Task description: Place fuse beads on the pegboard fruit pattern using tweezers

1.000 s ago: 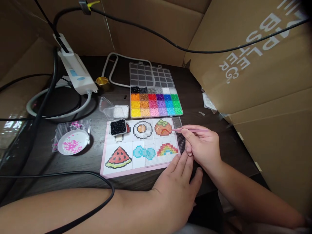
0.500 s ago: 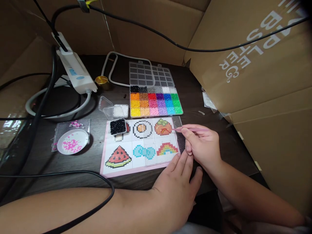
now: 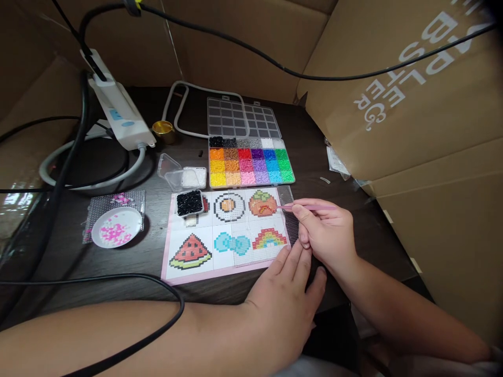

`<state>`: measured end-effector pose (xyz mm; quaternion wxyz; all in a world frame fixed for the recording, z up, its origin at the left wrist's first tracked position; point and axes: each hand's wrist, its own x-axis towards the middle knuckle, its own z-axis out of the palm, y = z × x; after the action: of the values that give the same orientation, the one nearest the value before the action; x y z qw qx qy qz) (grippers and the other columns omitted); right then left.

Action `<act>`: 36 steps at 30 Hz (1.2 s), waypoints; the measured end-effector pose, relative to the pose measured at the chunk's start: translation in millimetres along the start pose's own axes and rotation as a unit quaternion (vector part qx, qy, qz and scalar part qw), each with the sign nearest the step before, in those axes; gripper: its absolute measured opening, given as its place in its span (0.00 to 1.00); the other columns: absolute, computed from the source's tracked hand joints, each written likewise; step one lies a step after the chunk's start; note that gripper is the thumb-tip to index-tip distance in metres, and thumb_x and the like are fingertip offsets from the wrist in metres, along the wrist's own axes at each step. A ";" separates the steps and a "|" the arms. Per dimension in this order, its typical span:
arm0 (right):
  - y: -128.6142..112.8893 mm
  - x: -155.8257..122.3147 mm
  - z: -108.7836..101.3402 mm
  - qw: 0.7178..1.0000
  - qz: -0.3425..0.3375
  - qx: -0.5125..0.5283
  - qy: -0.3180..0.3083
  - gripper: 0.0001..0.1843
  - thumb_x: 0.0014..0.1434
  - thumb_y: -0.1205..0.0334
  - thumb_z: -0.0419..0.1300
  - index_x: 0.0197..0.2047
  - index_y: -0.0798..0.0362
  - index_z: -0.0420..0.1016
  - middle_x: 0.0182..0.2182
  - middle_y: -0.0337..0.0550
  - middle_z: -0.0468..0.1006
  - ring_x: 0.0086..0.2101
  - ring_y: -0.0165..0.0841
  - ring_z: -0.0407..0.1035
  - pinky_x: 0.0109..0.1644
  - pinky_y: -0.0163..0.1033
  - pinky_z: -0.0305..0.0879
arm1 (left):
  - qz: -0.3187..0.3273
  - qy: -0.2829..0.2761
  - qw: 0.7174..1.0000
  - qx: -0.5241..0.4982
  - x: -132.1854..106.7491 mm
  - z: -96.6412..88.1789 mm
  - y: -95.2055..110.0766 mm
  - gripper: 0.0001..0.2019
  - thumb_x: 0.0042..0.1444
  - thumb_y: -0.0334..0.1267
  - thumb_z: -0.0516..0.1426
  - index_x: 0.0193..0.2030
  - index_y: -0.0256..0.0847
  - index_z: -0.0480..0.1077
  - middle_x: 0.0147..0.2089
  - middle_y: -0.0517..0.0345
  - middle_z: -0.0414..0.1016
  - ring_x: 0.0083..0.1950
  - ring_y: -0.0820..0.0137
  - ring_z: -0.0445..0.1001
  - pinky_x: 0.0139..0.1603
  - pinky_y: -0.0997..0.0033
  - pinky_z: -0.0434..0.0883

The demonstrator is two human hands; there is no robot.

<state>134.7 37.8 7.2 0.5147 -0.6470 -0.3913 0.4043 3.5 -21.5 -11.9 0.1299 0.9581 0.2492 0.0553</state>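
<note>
My right hand (image 3: 326, 233) pinches pink tweezers (image 3: 310, 208) whose tip rests at the right edge of the orange fruit picture on the pattern sheet (image 3: 188, 272). A clear pegboard (image 3: 259, 230) lies over the sheet's right half. My left hand (image 3: 285, 298) lies flat with fingers stretched out, its fingertips touching the pegboard's lower right corner beside the rainbow picture. A small tray of black beads (image 3: 189, 202) sits on the sheet's top left corner.
An open bead organiser (image 3: 251, 165) with coloured compartments stands behind the sheet. A small clear box of white beads (image 3: 184, 177), a white dish with pink beads (image 3: 117, 228) on another pegboard, a gold lid (image 3: 164, 131), cables and cardboard boxes (image 3: 412, 104) surround the dark table.
The view has drifted slightly. Both hands and the tweezers stay in the same place on the pegboard.
</note>
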 end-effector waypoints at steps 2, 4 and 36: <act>0.2 -0.1 0.0 1.000 -0.001 0.001 0.001 0.12 0.52 0.56 0.68 0.34 0.57 0.81 0.14 0.37 0.72 0.11 0.24 0.57 0.11 0.31 0.55 | -0.001 -0.002 1.000 0.002 0.4 -0.4 0.2 0.39 0.56 0.54 0.59 0.70 0.35 0.57 0.73 0.29 0.46 0.75 0.43 0.41 0.70 0.47 0.44; 0.3 -0.1 -0.1 1.000 0.000 0.002 0.002 0.12 0.52 0.56 0.68 0.33 0.57 0.81 0.15 0.37 0.73 0.11 0.24 0.57 0.11 0.31 0.55 | -0.001 -0.001 1.000 0.006 0.9 -0.4 0.4 0.40 0.56 0.54 0.58 0.71 0.35 0.57 0.73 0.30 0.46 0.75 0.44 0.41 0.70 0.47 0.44; 1.5 0.7 0.6 1.000 -0.010 0.011 -0.004 0.10 0.52 0.58 0.69 0.33 0.57 0.81 0.21 0.41 0.78 0.11 0.23 0.58 0.11 0.30 0.56 | 0.002 0.003 1.000 -0.002 -0.3 2.3 0.6 0.40 0.56 0.55 0.58 0.71 0.35 0.56 0.73 0.30 0.47 0.75 0.43 0.41 0.70 0.46 0.44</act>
<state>134.5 38.5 5.6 0.5240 -0.6359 -0.3951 0.4062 3.9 -22.7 -14.0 0.1311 0.9581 0.2479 0.0587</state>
